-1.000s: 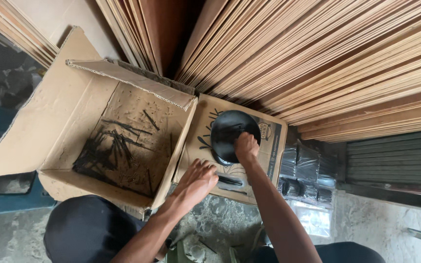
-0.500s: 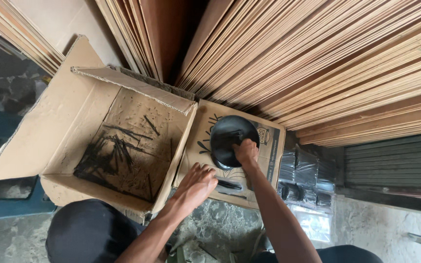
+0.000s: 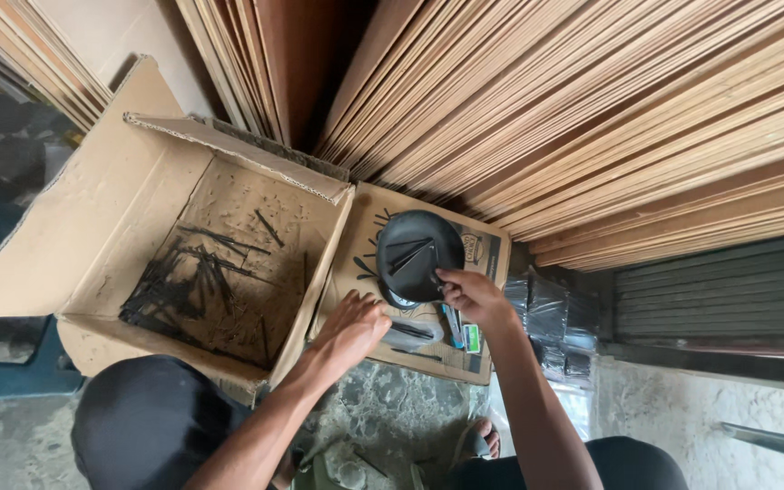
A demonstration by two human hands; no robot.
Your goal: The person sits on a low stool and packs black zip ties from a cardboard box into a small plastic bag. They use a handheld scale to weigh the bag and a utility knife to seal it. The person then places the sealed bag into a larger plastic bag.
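Near the middle of the frame a round black plate [image 3: 419, 254] lies on a flattened piece of printed cardboard [image 3: 492, 249], with a few thin black strips resting across its top. The person's right hand [image 3: 470, 295] sits at the plate's lower right edge, fingers curled in with the tips touching the rim; whether they actually pinch a strip there I cannot tell. The left hand [image 3: 350, 328] lies just below and to the left of the plate, palm down, fingers spread loosely and flat on the cardboard beside some black strips [image 3: 415, 332] lying there, closed on nothing. To the left stands an open cardboard box [image 3: 93, 218], flaps up, with a scatter of black sticks [image 3: 183, 281] on its bottom. Behind everything, across the upper frame, lean many wooden boards [image 3: 592, 118] on edge. To the right of the cardboard are bundles in clear plastic wrap [image 3: 555, 318], and a bare foot in a sandal [image 3: 478, 440] shows on the stone floor at the bottom.
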